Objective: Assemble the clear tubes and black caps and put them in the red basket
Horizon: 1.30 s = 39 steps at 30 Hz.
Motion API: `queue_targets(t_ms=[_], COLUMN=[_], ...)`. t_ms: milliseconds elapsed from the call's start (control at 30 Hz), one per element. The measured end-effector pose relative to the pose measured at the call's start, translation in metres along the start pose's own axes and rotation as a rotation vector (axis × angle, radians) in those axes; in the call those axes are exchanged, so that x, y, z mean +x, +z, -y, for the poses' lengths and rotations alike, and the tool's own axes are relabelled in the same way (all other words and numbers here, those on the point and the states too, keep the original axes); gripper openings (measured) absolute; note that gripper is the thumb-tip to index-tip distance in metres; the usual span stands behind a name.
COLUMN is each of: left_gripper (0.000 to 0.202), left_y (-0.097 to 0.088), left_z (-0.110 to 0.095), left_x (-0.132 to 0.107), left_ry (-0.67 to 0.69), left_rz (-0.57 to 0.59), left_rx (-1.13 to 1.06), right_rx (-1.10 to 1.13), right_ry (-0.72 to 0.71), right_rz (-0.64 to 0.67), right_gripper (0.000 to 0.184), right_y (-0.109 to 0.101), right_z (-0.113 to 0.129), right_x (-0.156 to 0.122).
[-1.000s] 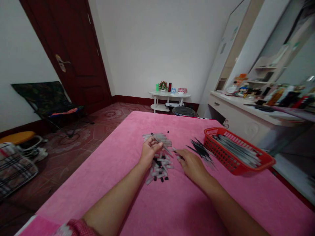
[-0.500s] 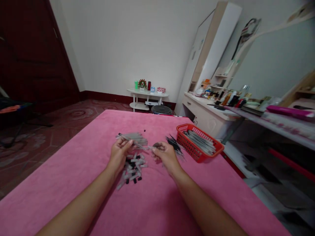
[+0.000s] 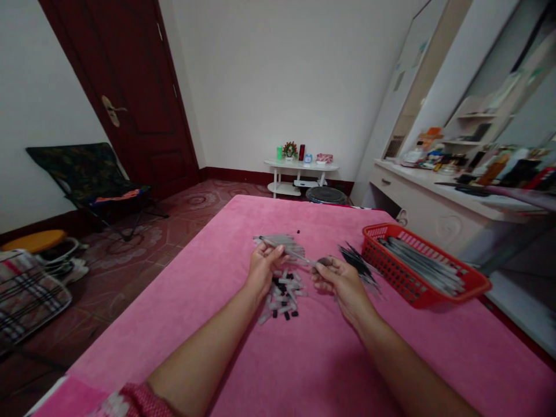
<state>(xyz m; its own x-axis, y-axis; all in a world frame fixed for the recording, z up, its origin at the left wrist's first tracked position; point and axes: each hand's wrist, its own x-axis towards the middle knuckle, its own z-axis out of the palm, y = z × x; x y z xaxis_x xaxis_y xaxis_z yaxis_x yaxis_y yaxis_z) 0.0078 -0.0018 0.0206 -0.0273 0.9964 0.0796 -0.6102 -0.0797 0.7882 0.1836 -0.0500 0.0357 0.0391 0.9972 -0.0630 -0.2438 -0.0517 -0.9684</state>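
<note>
A thin translucent pen barrel (image 3: 299, 255) spans the gap between my two hands, slightly slanted. My left hand (image 3: 263, 267) is closed around its left part, thumb on top. My right hand (image 3: 337, 278) pinches at its right end; a small dark patch shows by those fingers, too blurred to name. Behind my left hand lies a row of similar clear barrels (image 3: 289, 243). Close in front of the hands is a loose heap of clear and black pen caps (image 3: 284, 298). Dark, thin pen refills (image 3: 357, 262) lie fanned out right of my right hand.
A red plastic basket (image 3: 408, 296) holding several grey pens (image 3: 423, 263) stands at the right on the pink-covered table (image 3: 269, 370). One tiny black piece (image 3: 298, 231) lies beyond the barrels. A folding chair (image 3: 82, 174) and a dressing table (image 3: 434, 200) flank the table.
My view has turned left, so everything appears further right and the chair shows. Both hands stay at the pen barrel, which looks a little more drawn out between them.
</note>
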Motion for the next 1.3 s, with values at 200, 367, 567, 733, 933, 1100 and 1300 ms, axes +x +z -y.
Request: queue_targets(t_ms=[200,367,567,733,933,1100,1300], left_gripper=[0.038,0.035,0.038,0.039,0.039,0.038,0.040], left_y=[0.001,0.005,0.011,0.010,0.014,0.018,0.016], left_z=[0.002,0.004,0.003,0.004,0.004,0.002,-0.001], left_x=[0.000,-0.004,-0.009,-0.009,-0.014,-0.019,-0.021], left_ry=[-0.015,-0.019,0.011,-0.019,-0.029,-0.043,-0.050], left_rz=[0.022,0.033,0.063,0.067,0.074,0.115,0.162], left_rx=[0.016,0.021,0.072,0.059,0.030,0.047,0.112], right_rx=[-0.014,-0.031,-0.174,-0.295,-0.290,-0.306,-0.257], right_ry=[-0.012,-0.059,-0.181,-0.255,-0.261,-0.247,-0.055], right_rz=[0.002,0.020,-0.031,-0.033,-0.040,-0.054,0.006], right_gripper=[0.034,0.033,0.025,0.014,0.010,0.009,0.016], right_y=[0.003,0.006,0.009,0.013,0.012,0.013,0.007], right_z=[0.001,0.003,0.002,0.000,-0.001,0.002,0.004], right_x=[-0.002,-0.004,-0.003,-0.004,-0.008,-0.010,-0.008])
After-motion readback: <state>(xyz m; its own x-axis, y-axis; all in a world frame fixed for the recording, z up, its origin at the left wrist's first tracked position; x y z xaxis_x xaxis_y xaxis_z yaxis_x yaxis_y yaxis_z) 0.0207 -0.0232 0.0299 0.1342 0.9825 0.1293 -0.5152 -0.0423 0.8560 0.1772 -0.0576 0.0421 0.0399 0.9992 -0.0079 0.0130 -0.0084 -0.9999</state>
